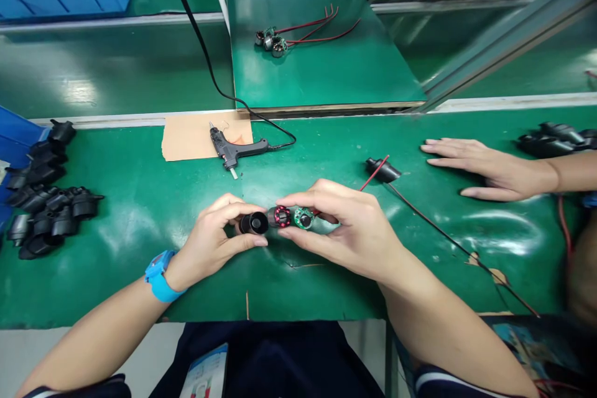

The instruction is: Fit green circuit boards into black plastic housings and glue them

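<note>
My left hand (219, 230), a blue watch at its wrist, pinches a black cylindrical housing (254, 223) with its open end facing me. Between the thumb and fingers of my right hand (347, 227) is a small motor (282, 216) with a red-ringed face. A round green circuit board (303, 217) sits beside the motor, partly within the same grip, and a bit of red wire shows behind it. The motor and the housing are close together just above the green table (186, 286); I cannot tell whether they touch.
A glue gun (237, 148) lies on cardboard (186, 137), its black cable running up. Black housings (60, 217) are piled left. Motors with red wires (278, 45) rest on a raised green board (326, 84). A wired black housing (382, 169) lies near a co-worker's flat hand (494, 168).
</note>
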Demonstrator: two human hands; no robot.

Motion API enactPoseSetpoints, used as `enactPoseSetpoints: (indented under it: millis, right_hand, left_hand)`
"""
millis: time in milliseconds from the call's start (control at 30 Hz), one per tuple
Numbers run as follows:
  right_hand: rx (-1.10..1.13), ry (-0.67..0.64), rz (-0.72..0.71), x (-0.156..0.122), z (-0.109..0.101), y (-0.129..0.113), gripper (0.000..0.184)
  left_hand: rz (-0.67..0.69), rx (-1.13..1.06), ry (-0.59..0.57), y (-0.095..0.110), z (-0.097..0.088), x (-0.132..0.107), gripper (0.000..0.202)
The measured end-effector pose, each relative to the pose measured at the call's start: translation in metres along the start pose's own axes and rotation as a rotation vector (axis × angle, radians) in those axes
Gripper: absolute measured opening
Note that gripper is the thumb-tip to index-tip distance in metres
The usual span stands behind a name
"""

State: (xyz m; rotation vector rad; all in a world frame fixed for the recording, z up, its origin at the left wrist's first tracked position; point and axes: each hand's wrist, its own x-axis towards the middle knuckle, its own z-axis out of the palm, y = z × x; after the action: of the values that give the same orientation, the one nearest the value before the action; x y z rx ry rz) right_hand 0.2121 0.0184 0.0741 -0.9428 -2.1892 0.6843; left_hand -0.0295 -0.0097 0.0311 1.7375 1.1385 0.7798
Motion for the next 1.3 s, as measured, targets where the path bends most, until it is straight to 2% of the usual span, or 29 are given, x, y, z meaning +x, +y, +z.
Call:
enactPoseSetpoints:
  millis: [300, 500, 667, 867, 967, 1033, 1100, 1167, 1300]
  right_hand:
    - [0.102, -0.111, -0.012, -0.002, 0.016, 0.0, 0.027]
    - [0.083, -0.156, 0.042, -0.002, 0.009, -0.003, 0.039]
    - [0.201, -0.209, 0.15, 0.001, 0.001, 0.001, 0.014]
    - [0.383, -0.394, 0.322, 0.001, -0.005, 0.007, 0.013]
    - [0.391, -0.397, 0.332, 0.002, -0.004, 0.005, 0.005]
    - [0.417, -0.356, 0.332, 0.004, 0.0, 0.003, 0.015]
    - [0.462, -0.337, 0.336, 0.005, 0.006, 0.003, 0.018]
    - [0.499, -0.348, 0.357, 0.006, 0.011, 0.004, 0.021]
    - [0.588, -0.383, 0.43, 0.007, 0.018, 0.008, 0.041]
  left_hand:
    - [0.072, 0.051, -0.001, 0.003, 0.003, -0.001, 0.035]
    - [0.074, -0.031, 0.021, -0.001, 0.007, -0.003, 0.035]
    - [0.077, -0.014, 0.043, 0.0, 0.007, -0.002, 0.038]
    - [0.055, -0.015, 0.071, 0.001, 0.005, -0.003, 0.038]
    - [0.053, -0.034, 0.078, 0.001, 0.006, -0.004, 0.038]
    - [0.055, -0.044, 0.075, 0.0, 0.006, -0.005, 0.039]
    - [0.058, -0.053, 0.068, 0.0, 0.007, -0.005, 0.039]
    - [0.057, -0.06, 0.064, -0.001, 0.007, -0.005, 0.039]
    - [0.092, -0.021, 0.086, -0.002, 0.007, -0.004, 0.04]
